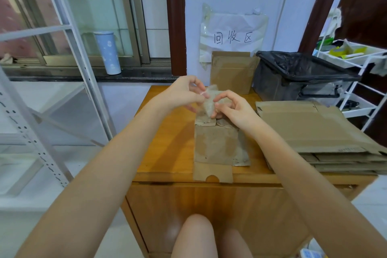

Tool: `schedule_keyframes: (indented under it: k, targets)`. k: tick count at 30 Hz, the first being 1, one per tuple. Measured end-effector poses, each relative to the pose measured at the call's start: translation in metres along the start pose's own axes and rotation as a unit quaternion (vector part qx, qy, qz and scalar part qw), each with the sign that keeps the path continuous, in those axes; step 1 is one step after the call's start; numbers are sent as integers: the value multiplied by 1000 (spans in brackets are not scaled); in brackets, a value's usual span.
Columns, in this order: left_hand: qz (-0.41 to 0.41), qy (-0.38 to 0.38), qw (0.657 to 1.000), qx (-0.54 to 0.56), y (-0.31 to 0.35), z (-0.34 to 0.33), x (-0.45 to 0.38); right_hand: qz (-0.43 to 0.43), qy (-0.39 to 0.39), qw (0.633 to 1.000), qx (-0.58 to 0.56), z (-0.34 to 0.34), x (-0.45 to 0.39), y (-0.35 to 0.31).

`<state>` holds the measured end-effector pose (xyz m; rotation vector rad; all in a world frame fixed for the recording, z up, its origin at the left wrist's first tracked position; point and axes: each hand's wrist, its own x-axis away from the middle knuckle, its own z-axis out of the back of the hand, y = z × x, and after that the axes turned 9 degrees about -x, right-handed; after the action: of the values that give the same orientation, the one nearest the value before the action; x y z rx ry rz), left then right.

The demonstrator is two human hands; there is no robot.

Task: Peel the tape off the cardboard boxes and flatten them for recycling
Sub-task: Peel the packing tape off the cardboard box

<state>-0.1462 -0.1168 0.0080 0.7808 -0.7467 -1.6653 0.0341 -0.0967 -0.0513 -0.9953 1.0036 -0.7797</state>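
Both hands are up over the far half of a small wooden table (pixel 167 153), working one crumpled strip of clear tape (pixel 209 100) between them. The left hand (pixel 182 94) pinches the strip's upper end between thumb and forefinger, the other fingers loosely curled. The right hand (pixel 232 109) grips the lower part, thumb and fingertips closed on it. The tape is cloudy with brown paper fibre stuck to it, and I can't make out whether its lower end still clings to the cardboard underneath.

Right below the hands lies a small flattened box (pixel 217 144), worn and scuffed, its near flap with a half-round notch hanging just over the table's front edge. To the right, a stack of flattened cardboard (pixel 314 132) rests partly on the table and juts out past its right side.

Against the wall at the back stands another folded box (pixel 232 73), upright, beneath a paper sign (pixel 232 35) with three handwritten characters. Next to it is a bin (pixel 293 81) lined with a black bag; from here its contents cannot be seen. Further right, a white trolley (pixel 351 63) holds yellowish items in its top tray, too blurred to name. On the window ledge to the left stands a pale blue tumbler (pixel 107 52) with its lid on, behind a white metal shelving frame (pixel 69 48).
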Motion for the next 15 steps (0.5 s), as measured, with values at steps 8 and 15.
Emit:
schedule_keyframes:
  k: [8,15]
  targets:
    - [80,71,989,99,-5,-41,-5,7,25,999,29,0,0,3]
    - [-54,197,977,-61,-29,-66,-4,-26,-14,999,43,6,6,0]
